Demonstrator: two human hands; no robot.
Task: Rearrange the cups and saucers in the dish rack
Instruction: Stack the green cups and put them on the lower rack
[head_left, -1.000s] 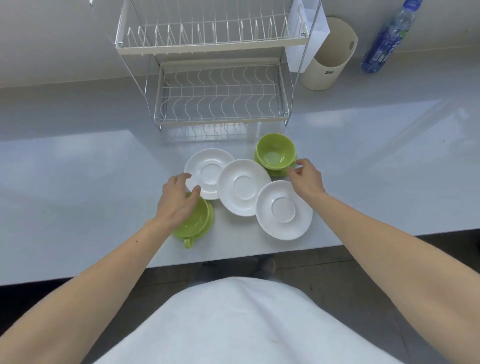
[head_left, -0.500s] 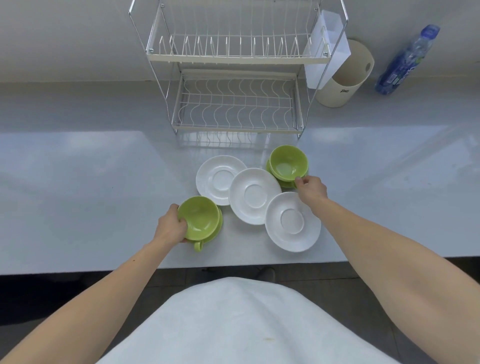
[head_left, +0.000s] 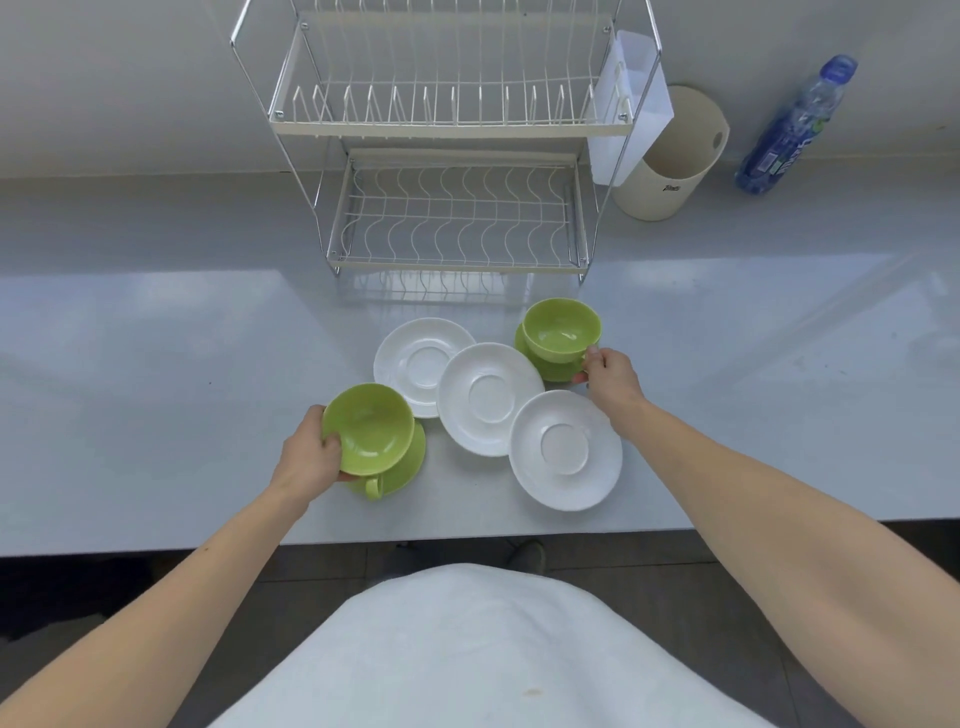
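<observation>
Cups sit on the worktop (head_left: 156, 415) before the dish rack (head_left: 457, 124): my left hand (head_left: 311, 457) grips the near green cup (head_left: 369, 428), tilted over its saucer (head_left: 410, 462). My right hand (head_left: 608, 371) pinches the far green cup (head_left: 561, 330) at its handle, beside three white saucers (head_left: 488, 397).

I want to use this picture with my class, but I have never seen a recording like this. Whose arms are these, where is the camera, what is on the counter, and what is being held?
No machine here: a person wears a camera on the head, looking down at their own bare arms. On the grey counter stands an empty two-tier dish rack, with three white saucers in front of it. The left hand has a grip on a green cup, tilted over its green saucer. The right hand holds the handle side of a second green cup.
</observation>
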